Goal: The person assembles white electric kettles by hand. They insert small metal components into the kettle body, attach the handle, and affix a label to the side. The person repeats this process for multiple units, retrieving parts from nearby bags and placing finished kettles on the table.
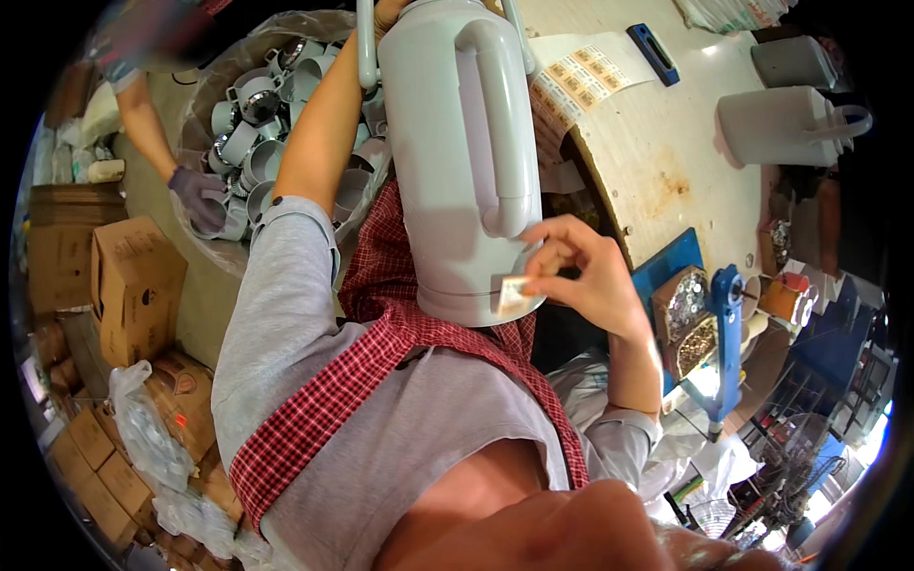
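A tall pale grey jug (433,162) with a long side handle lies across my lap, its rounded bottom toward me. My left hand (388,13) grips its far end, most of the fingers hidden behind it. Thumb and fingers of my right hand (576,271) pinch a small printed sticker (512,297) against the side of the jug, near the bottom edge. I cannot tell how much of the sticker is stuck down. Beyond the jug, a sheet of similar stickers (583,84) lies on the table.
A plastic-lined bin (195,124) of grey handled parts stands at left, where another person's gloved hand (200,198) reaches in. On the table (666,143) are a blue tool (653,54) and another pale jug (776,126). A blue hand press (727,333) stands at right, cardboard boxes (138,285) at left.
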The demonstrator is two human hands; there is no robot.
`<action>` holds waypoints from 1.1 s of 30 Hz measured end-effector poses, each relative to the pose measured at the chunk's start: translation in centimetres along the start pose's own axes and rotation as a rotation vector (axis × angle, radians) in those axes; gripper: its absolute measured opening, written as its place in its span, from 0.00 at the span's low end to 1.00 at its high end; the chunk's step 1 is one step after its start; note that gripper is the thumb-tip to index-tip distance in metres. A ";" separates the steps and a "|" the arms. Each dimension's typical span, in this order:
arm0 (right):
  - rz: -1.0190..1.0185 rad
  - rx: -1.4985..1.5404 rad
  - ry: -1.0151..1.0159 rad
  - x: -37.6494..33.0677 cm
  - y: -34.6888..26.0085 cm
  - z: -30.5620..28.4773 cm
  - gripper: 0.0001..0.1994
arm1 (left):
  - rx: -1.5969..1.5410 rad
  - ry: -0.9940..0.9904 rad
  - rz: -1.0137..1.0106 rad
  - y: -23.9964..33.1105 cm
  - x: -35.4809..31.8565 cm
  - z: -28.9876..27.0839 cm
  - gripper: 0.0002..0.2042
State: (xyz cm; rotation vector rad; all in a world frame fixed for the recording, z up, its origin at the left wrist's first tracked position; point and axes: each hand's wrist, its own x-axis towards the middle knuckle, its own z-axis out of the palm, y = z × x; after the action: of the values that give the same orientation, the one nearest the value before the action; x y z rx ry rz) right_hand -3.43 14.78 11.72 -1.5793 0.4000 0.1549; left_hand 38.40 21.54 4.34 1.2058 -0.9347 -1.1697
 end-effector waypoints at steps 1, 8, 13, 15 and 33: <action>-0.016 -0.003 0.052 0.4 0.4 0.7 0.19 | -0.004 -0.001 -0.002 0.4 -0.1 0.0 0.18; -0.060 -0.213 0.139 1.5 0.7 1.7 0.17 | -0.045 -0.025 0.001 0.1 -0.9 1.5 0.17; -0.050 -0.232 0.164 1.5 -0.1 2.1 0.18 | -0.077 -0.040 0.015 -0.1 -1.1 1.7 0.17; -0.090 -0.266 0.187 1.3 0.1 2.3 0.18 | -0.093 -0.053 0.024 0.3 -1.1 1.8 0.17; -0.347 -0.871 0.939 -1.6 2.1 -5.5 0.36 | 0.303 0.293 0.333 12.6 4.9 -4.8 0.13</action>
State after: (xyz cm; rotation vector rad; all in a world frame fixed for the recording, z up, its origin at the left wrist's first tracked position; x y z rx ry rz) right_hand -6.41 9.63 10.61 -2.5053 0.8358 -0.8178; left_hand 46.03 17.30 15.71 1.3552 -1.0619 -0.5821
